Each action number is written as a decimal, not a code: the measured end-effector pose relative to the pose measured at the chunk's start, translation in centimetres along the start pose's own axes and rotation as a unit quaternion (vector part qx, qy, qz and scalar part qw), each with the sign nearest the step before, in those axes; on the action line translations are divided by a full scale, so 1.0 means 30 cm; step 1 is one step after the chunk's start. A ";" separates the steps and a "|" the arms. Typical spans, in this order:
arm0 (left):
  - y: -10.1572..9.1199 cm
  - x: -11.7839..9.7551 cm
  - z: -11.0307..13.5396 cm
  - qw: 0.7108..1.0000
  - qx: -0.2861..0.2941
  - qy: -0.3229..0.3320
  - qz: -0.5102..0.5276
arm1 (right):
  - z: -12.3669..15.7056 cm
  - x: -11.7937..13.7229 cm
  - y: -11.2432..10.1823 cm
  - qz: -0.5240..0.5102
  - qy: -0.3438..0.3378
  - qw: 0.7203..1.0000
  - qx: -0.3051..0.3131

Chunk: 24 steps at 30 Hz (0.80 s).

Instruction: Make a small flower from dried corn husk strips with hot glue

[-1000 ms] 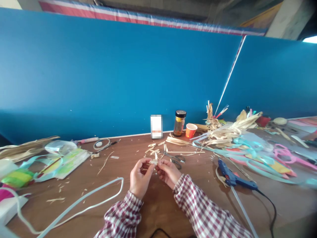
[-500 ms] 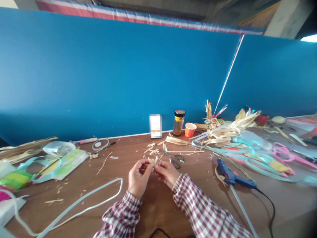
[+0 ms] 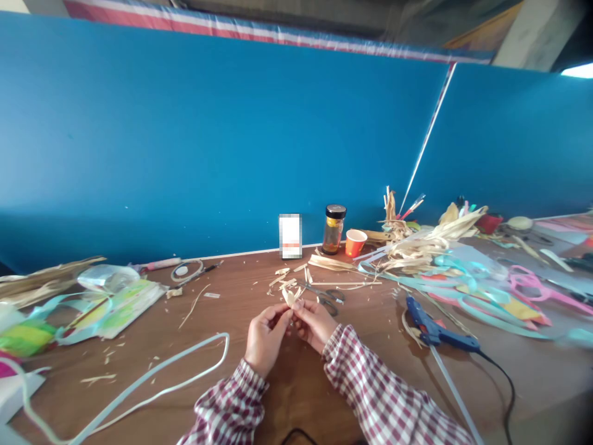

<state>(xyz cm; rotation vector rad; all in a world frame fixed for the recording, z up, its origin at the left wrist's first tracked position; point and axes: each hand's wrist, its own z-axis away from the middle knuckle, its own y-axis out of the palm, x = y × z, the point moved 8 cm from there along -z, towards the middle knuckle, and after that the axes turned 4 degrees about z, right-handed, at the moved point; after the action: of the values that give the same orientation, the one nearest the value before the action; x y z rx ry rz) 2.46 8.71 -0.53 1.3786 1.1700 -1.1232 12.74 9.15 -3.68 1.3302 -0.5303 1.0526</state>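
Both my hands meet above the brown table [image 3: 352, 371] at the centre. My left hand [image 3: 265, 334] and my right hand [image 3: 314, 322] pinch a small pale piece of corn husk [image 3: 290, 298] between their fingertips. The fingers of both hands are curled and closed on it. Both wrists wear red and white checked sleeves. Scissors [image 3: 324, 295] lie just beyond my right hand, among husk scraps [image 3: 287, 281].
A blue glue gun [image 3: 428, 324] with a black cord lies to the right. Behind stand a dark-lidded jar [image 3: 334, 230], an orange cup [image 3: 356, 243] and a husk pile [image 3: 421, 247]. Pale blue ribbon [image 3: 152, 377] loops at the left, coloured strips [image 3: 491, 290] at the right, a blue partition behind.
My hands have drawn closer together and dropped slightly, with the husk piece turned between the fingertips. Nothing else on the table has moved.
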 end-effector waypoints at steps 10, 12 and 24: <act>-0.004 0.006 0.002 1.000 -0.005 -0.005 0.026 | 0.010 -0.006 -0.002 -0.020 0.031 0.999 0.009; -0.005 0.002 0.005 1.000 -0.008 0.007 0.008 | 0.009 -0.008 -0.003 -0.023 0.031 0.999 0.011; 0.003 -0.017 0.021 0.999 -0.018 0.041 -0.019 | 0.013 -0.028 0.009 -0.045 0.066 0.996 0.041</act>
<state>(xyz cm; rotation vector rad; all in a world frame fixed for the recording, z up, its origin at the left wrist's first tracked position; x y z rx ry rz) 2.45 8.03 -0.07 1.3907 1.2731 -1.0754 12.20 8.51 -4.14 1.3333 -0.3296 1.0891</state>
